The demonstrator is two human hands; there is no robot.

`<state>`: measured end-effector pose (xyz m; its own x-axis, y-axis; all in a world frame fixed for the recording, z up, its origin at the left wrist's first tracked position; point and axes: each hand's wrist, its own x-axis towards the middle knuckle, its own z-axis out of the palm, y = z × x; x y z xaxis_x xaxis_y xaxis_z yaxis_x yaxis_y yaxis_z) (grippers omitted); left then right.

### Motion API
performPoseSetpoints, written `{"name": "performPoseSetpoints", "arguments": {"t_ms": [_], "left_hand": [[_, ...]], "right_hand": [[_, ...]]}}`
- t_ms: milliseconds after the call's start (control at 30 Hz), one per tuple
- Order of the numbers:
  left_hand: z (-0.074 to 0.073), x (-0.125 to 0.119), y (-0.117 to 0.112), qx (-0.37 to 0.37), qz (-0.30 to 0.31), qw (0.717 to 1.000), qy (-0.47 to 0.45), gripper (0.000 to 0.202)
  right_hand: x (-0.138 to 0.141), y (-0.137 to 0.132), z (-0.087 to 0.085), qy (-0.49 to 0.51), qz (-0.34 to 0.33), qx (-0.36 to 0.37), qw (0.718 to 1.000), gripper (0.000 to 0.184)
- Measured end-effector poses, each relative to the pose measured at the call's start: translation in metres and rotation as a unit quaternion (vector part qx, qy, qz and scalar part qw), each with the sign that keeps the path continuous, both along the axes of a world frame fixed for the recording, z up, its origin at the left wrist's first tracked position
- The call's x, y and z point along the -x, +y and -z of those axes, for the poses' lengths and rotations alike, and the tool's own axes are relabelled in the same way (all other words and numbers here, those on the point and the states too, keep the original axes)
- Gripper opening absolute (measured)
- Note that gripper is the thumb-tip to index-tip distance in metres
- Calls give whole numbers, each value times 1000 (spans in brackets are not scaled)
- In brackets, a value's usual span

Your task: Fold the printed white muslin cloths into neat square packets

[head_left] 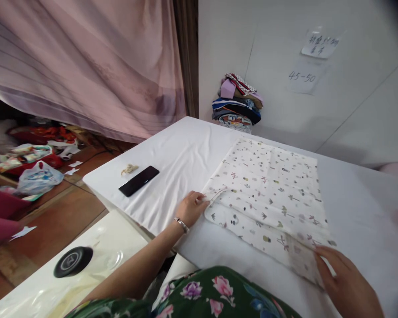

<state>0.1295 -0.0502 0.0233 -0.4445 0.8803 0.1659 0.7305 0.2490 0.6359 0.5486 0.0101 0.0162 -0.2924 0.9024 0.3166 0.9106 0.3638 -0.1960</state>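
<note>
A white cloth (272, 185) printed with small animals and plants lies folded on the white-covered table (185, 150). My left hand (192, 206), with a bracelet at the wrist, pinches the cloth's near left corner. At the near right, my right hand (343, 278) rests on the cloth's other near corner, fingers curled at its edge. The upper layer of the cloth lies a little short of the lower one along the near side.
A black phone (138, 180) and a small beige scrap (129, 168) lie on the table's left part. A pile of folded fabrics (239, 104) stands against the white wall. A pink curtain (86, 66) hangs at left above floor clutter. A black round object (73, 261) sits on a lower surface.
</note>
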Motion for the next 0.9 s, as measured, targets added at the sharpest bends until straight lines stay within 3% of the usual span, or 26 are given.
{"name": "performPoseSetpoints", "arguments": {"t_ms": [100,200,433,533,667,800,900], "left_hand": [[-1,-8,3,-1,10,1000,20,18],[-2,-9,6,18,21,999,33,13],[-3,-6,7,7,49,997,59,18],[-3,-6,3,-37,64,996,50,18],[1,-4,-2,-58,90,994,29,15],[7,-2,-4,-59,65,996,5,12],[9,-2,-4,-53,57,997,3,11]], "right_hand": [[59,20,-24,6,-110,26,994,32],[115,43,-35,41,-214,38,975,28],[223,82,-27,51,-362,94,926,32],[247,91,-19,48,-399,106,909,36],[261,93,-13,58,-436,132,888,28],[265,83,-17,67,-462,144,872,24],[270,71,-21,60,-494,132,857,35]]}}
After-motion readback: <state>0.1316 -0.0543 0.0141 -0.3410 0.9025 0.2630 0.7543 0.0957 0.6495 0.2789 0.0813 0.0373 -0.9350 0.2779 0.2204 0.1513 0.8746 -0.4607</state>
